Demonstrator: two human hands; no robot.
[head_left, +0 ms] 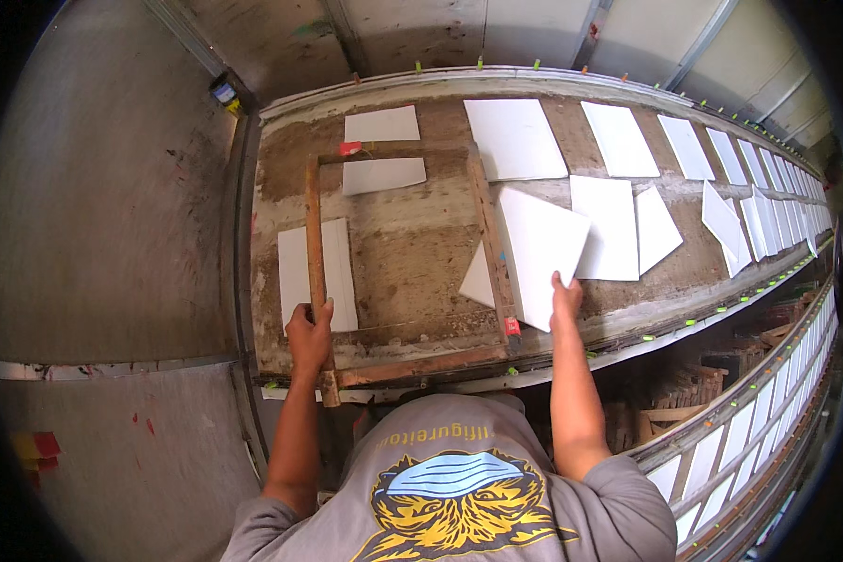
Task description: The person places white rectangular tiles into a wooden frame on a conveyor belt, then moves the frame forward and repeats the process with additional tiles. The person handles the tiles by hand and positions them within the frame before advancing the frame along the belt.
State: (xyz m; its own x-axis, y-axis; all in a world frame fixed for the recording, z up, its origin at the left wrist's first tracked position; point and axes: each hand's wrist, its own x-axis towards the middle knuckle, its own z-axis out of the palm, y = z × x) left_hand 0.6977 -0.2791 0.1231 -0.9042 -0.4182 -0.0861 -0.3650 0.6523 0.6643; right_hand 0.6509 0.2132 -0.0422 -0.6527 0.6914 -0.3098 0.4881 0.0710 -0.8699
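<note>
Wooden frame in left hand; right hand holds white tile.

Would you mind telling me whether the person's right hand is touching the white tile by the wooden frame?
Touching. The head view shows the right hand with its fingers laid on the lower edge of the tilted white tile.

- Tile at the right hand: plain white.
- Frame in the left hand: brown wood, with what look like red end tags.
- Desk beneath: mottled brown.
</note>
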